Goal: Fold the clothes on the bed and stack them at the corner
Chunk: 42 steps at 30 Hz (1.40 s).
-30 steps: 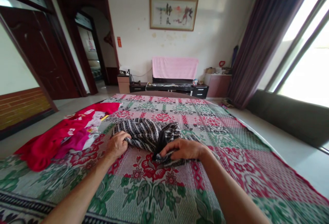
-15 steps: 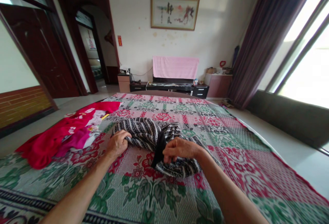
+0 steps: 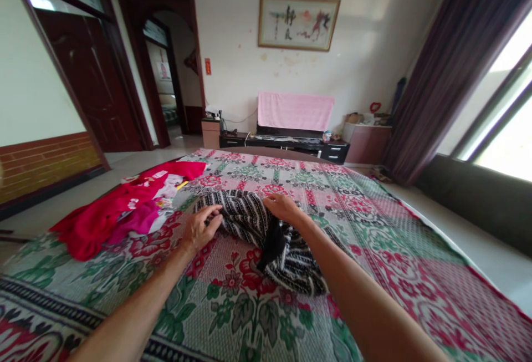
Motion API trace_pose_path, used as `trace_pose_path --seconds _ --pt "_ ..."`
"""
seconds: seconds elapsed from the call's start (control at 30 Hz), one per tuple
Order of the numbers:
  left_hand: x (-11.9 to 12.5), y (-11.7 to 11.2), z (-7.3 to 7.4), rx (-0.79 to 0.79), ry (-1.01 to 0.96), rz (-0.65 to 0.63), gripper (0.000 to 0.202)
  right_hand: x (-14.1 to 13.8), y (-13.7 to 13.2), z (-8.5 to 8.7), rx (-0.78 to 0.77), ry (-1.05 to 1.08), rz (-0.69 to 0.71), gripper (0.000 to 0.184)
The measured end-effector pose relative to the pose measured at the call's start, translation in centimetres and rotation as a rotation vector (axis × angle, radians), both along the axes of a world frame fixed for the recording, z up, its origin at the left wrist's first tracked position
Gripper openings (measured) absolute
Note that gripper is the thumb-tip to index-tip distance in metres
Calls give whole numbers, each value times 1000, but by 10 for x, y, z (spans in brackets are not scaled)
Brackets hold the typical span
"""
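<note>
A black-and-white striped garment (image 3: 266,237) lies bunched in the middle of a floral bedspread (image 3: 366,273). My left hand (image 3: 202,225) rests on the garment's near left edge with the fingers curled onto the cloth. My right hand (image 3: 281,207) reaches across to the garment's far side and presses on it, fingers bent over the fabric. A dark inner fold (image 3: 272,243) of the garment shows below my right wrist.
A heap of red and pink clothes (image 3: 120,212) lies at the left of the bed. Beyond the bed stand a low black cabinet (image 3: 286,146) with a pink cloth (image 3: 295,110) draped above it, dark wooden doors at left, and a dark curtain (image 3: 440,74) by the window.
My right hand let go of the garment's near end and moved up to its far side. The near end now lies spread toward me. My left hand stayed on the left edge.
</note>
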<state>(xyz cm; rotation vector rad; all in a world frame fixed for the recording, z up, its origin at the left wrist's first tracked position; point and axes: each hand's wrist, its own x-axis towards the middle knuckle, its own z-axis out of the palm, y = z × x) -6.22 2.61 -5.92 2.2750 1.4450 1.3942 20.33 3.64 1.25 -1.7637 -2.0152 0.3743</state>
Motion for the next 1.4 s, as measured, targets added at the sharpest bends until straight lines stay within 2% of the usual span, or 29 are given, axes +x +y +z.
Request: trace_pose_path --seconds 0.1,0.23,0.33,0.43,0.53,0.6,0.67,0.7,0.77,0.83,0.87,0.9,0.97,1.07,1.17,1.3,1.4 --pt "2 -4 5 34 -141 139 36 -26 6 -1 -33 -14 6 26" --pt "3 -7 11 -22 -255 173 42 -53 -11 0 136 14 21 46" --pt "4 -5 15 -100 -384 149 53 -75 -37 -2 234 -31 227 46" --pt "2 0 15 -164 -458 161 60 -94 -60 -10 231 -131 482 40" --pt "-1 6 9 -167 -442 127 61 -105 -74 -15 184 -204 605 34" --pt "-4 10 3 -150 -380 115 56 -102 -74 -12 173 -161 634 33" --pt "-6 13 -3 -152 -322 123 51 -89 -66 -3 204 -68 574 34" --pt "-7 14 -5 -157 -309 127 50 -78 -60 1 229 -35 486 35" --pt "-10 16 -8 -152 -293 134 49 -52 -45 7 238 -48 212 37" --pt "-11 17 -11 -130 -270 142 48 -25 -31 5 145 -115 -63 40" --pt "-12 18 -11 -121 -257 146 48 -12 -25 1 76 -147 -154 44" --pt "-12 19 -12 -116 -246 151 48 -1 -21 -4 10 -172 -192 47" --pt "-12 20 -12 -116 -234 159 48 14 -17 -17 -65 -171 -175 49" --pt "-12 20 -11 -128 -242 169 49 24 -17 -30 -59 -115 -108 34" --pt "-11 18 -8 -141 -262 176 49 31 -16 -29 15 -23 -116 28" --pt "-12 16 -5 -164 -282 193 50 54 -12 -25 161 231 -282 34" --pt "-13 17 -5 -179 -307 198 50 74 -10 -30 281 384 -397 40"
